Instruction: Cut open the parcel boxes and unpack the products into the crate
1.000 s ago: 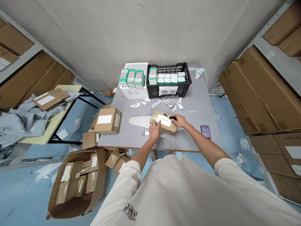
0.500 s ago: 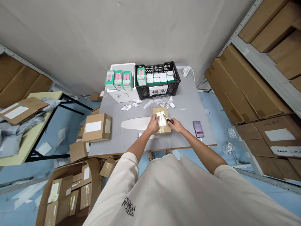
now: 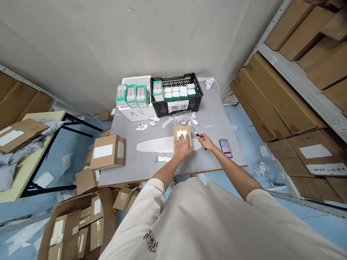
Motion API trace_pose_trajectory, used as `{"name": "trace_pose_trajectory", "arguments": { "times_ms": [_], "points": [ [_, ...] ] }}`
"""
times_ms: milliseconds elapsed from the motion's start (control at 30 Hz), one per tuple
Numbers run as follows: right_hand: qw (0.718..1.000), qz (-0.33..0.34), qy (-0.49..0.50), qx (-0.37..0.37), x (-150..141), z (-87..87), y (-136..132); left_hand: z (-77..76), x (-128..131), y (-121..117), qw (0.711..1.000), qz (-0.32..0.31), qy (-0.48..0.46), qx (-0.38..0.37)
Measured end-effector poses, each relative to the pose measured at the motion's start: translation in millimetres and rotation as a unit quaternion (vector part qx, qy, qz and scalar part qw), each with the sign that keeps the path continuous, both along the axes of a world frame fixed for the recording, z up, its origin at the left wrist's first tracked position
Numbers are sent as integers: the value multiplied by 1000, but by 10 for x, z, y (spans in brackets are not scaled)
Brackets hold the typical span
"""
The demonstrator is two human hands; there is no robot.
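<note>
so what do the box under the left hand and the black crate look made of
The box is probably cardboard, matte, judging by its flat brown faces. The black crate looks like moulded plastic, given its regular lattice openings; its finish seems fairly dull.

"What changed?"
"The box [image 3: 189, 133] has turned end-on; the right hand [image 3: 205, 141] has drawn the knife [image 3: 197, 134] off it, rightward."
"And the left hand [image 3: 185, 147]?"
"Shifted from the box's left side onto its top."
</note>
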State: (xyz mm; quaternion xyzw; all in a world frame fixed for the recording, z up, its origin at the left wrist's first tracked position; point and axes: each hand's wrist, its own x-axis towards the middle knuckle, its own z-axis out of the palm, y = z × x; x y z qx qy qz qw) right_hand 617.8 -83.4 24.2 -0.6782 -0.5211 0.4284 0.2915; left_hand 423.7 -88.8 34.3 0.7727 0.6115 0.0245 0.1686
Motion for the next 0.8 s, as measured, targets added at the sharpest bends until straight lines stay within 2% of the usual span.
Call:
{"name": "trace_pose_trajectory", "arguments": {
  "times_ms": [100,233,333,467,600,700,800],
  "points": [
    [1000,-15,7,-5,-11,-16,0,20,-146,34,998,-55,10,-21],
    [998,-49,24,33,-82,-17,28,80,-454,97,979,-199,18,-51],
    [997,-41,61,11,-163,-17,30,99,-681,126,960,-272,42,-50],
    [988,-31,143,-42,-288,-35,-38,109,-837,92,963,-262,55,-9],
    [977,3,198,-79,-355,-24,-138,124,-771,-6,970,-241,14,26],
    [975,18,201,-94,-310,22,-191,125,-663,-46,974,-226,10,28],
    [984,20,153,-87,-170,69,-221,121,-577,-18,979,-203,17,16]
  ]
}}
